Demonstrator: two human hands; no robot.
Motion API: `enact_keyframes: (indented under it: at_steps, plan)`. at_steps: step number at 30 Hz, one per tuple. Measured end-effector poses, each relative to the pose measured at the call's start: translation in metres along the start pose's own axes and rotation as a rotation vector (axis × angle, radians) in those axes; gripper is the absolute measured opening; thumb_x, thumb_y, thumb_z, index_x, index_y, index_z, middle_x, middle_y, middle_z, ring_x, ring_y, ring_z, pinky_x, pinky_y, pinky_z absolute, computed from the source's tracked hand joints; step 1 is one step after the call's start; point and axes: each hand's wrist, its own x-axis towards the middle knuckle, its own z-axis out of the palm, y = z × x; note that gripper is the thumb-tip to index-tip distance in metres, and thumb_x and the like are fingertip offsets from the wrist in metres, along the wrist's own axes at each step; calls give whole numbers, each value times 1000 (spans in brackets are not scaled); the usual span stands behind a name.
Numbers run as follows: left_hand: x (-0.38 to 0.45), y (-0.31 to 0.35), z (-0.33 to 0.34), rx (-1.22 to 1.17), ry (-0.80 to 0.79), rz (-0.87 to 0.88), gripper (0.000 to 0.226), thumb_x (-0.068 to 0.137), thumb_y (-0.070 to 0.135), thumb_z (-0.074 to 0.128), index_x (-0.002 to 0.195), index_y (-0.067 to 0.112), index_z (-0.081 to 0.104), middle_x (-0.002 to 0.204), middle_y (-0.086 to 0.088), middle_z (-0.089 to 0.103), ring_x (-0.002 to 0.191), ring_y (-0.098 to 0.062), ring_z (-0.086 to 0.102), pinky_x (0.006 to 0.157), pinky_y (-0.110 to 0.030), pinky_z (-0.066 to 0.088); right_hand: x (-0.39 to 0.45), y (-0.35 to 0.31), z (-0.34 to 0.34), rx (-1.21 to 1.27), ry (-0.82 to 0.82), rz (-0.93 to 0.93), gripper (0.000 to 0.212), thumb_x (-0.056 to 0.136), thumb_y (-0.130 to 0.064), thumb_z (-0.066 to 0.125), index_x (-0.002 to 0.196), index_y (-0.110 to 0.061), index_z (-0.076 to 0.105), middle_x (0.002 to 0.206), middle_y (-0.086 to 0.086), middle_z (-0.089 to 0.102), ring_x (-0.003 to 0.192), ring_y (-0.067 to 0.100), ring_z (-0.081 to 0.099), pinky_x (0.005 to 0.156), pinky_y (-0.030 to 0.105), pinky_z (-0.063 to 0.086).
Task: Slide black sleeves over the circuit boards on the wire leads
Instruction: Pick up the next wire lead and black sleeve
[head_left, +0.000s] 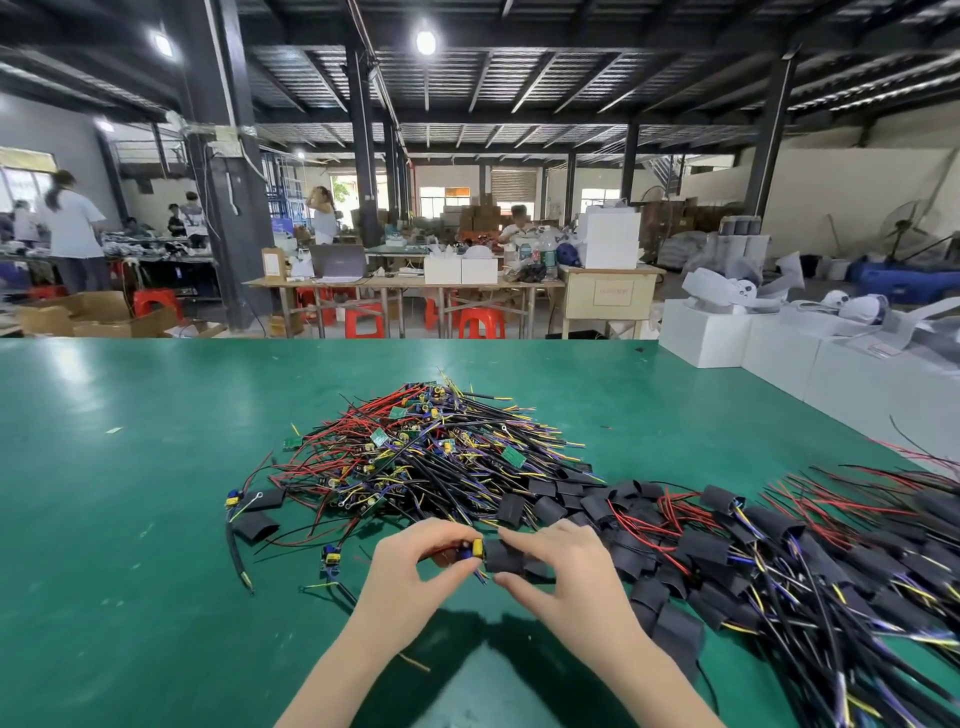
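Head view, and both hands meet low at centre over the green table (130, 467). The left hand (410, 571) curls thumb and forefinger into a pinch on a small circuit board (470, 550), its yellow and blue components showing just at the fingertips. Right against it, at three o'clock, sits a black sleeve (511, 558), and the right hand (563, 569) grips it, fingers arched over the top, thumb underneath. Board and sleeve mouth are touching; how far the board is inside, I cannot tell. At twelve o'clock from the hands rises a big tangled heap of bare wire leads (431, 452), red, black and yellow, green boards poking out. At three o'clock, a spread of sleeved leads (779, 561) runs off to the right edge. At nine o'clock lie two loose sleeves (257, 512) and a stray board (330, 556). White boxes (727, 332) line the table at two o'clock.
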Motion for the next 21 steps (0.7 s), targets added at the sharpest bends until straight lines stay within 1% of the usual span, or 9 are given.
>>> enact_keyframes:
  at_steps: [3, 6, 8, 10, 11, 13, 15, 19, 21]
  plan:
    - [0, -3, 0, -38, -39, -62, 19, 78, 2, 77, 92, 15, 77, 86, 7, 75, 81, -9, 70, 75, -19, 53, 0, -2, 0, 59, 27, 10, 29, 71, -41, 74, 97, -30, 73, 73, -14, 66, 74, 16, 55, 70, 34, 45]
    - [2, -6, -3, -100, -71, -122, 23, 79, 4, 77, 90, 24, 77, 87, 8, 75, 82, -9, 71, 77, -19, 53, 0, -2, 0, 129, 4, 77, 37, 71, -38, 79, 107, -36, 71, 75, -25, 59, 80, 5, 53, 77, 22, 39]
    - [3, -6, -5, -120, -93, -112, 29, 79, 4, 78, 91, 31, 77, 90, 7, 75, 84, -11, 71, 79, -19, 53, 1, -2, -1, 201, 6, 122, 46, 69, -33, 82, 113, -34, 68, 77, -28, 57, 81, -4, 57, 80, 12, 38]
    - [3, -7, -7, -124, -114, -97, 33, 78, 5, 78, 95, 33, 76, 95, 6, 74, 88, -13, 71, 82, -22, 54, 2, -2, -2, 272, 16, 159, 45, 67, -25, 85, 110, -27, 71, 79, -29, 59, 79, -7, 61, 77, 6, 41]
    - [3, -8, -7, -121, -120, -91, 35, 77, 5, 79, 97, 33, 75, 96, 6, 73, 90, -15, 71, 83, -24, 55, 2, -2, -3, 290, 11, 173, 44, 66, -22, 85, 108, -25, 73, 78, -28, 60, 77, -9, 61, 75, 6, 43]
    - [3, -9, -8, -113, -118, -91, 36, 76, 5, 79, 97, 33, 75, 96, 4, 71, 90, -17, 70, 84, -29, 56, 2, -2, -4, 308, -6, 197, 41, 67, -20, 85, 106, -24, 74, 74, -25, 61, 73, -8, 60, 73, 11, 47]
    - [4, -9, -8, -132, -116, -107, 33, 75, 8, 80, 96, 33, 71, 95, 1, 72, 90, -17, 70, 84, -29, 56, 3, -1, -4, 311, -16, 208, 39, 67, -21, 85, 105, -24, 74, 71, -24, 61, 69, -5, 59, 72, 15, 49]
    - [3, -7, -10, -142, -149, -79, 24, 76, 7, 78, 91, 24, 69, 91, 1, 74, 86, -17, 72, 83, -27, 56, 4, 1, -3, 322, -39, 202, 39, 68, -19, 85, 106, -22, 74, 74, -20, 65, 69, -7, 58, 68, 7, 43]
    - [3, -8, -10, -126, -141, -57, 25, 75, 3, 78, 91, 21, 71, 90, 2, 72, 83, -17, 71, 81, -26, 56, 3, 2, -1, 322, -47, 193, 40, 69, -19, 84, 108, -21, 73, 79, -11, 70, 73, -3, 60, 70, 10, 45]
